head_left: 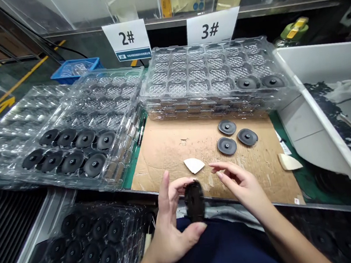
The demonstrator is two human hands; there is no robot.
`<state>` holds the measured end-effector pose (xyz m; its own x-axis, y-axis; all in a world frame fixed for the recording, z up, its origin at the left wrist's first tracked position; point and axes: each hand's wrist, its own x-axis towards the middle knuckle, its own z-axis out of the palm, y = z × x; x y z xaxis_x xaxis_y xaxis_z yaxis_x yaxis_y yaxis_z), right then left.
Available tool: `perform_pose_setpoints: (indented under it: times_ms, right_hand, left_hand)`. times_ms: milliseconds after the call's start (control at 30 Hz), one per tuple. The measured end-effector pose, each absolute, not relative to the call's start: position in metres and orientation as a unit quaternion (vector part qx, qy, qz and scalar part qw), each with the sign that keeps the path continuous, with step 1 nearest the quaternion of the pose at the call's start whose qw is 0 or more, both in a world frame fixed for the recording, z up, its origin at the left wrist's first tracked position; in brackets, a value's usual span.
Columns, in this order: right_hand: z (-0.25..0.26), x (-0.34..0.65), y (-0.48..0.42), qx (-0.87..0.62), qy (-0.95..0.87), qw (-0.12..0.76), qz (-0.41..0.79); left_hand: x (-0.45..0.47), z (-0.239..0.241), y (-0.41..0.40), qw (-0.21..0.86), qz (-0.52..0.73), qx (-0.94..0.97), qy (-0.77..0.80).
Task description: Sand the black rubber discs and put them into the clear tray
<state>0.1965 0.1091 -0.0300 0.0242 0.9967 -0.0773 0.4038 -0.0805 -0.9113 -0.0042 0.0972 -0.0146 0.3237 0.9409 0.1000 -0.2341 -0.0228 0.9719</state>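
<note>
My left hand (173, 221) grips a black round plastic disc (195, 201) by its edges, between thumb and fingers. The disc is tilted up on edge above my lap and slightly blurred. To its right, my right hand (240, 179) hovers over the cardboard sheet (164, 141), fingers loosely bent and apart, with nothing visible in it. Just beyond its fingertips lies a white wedge-shaped pad (194, 165). Three black discs, among them a front one (226, 145), lie farther back on the cardboard. A second cream wedge-shaped pad (289, 162) rests at the right edge.
A stack of clear trays (200, 88) stands behind the cardboard, two discs in its front row. Another clear tray (106, 114) at left holds several discs, as does a lower tray (80, 245). A white bin (294, 112) with black scraps stands right; a blue basket (56, 75) sits back left.
</note>
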Motion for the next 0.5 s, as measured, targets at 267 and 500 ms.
perform_pose_setpoints:
  times_ms: [267, 500]
  right_hand:
    - [-0.007, 0.193, 0.078, -0.565, -0.522, 0.421, 0.481]
    - [0.020, 0.185, 0.079, -0.453, -0.509, 0.342, 0.647]
  left_hand:
    - [-0.004, -0.016, 0.097, 0.421, 0.414, 0.723, 0.358]
    - [-0.011, -0.005, 0.084, 0.478, 0.365, 0.697, 0.391]
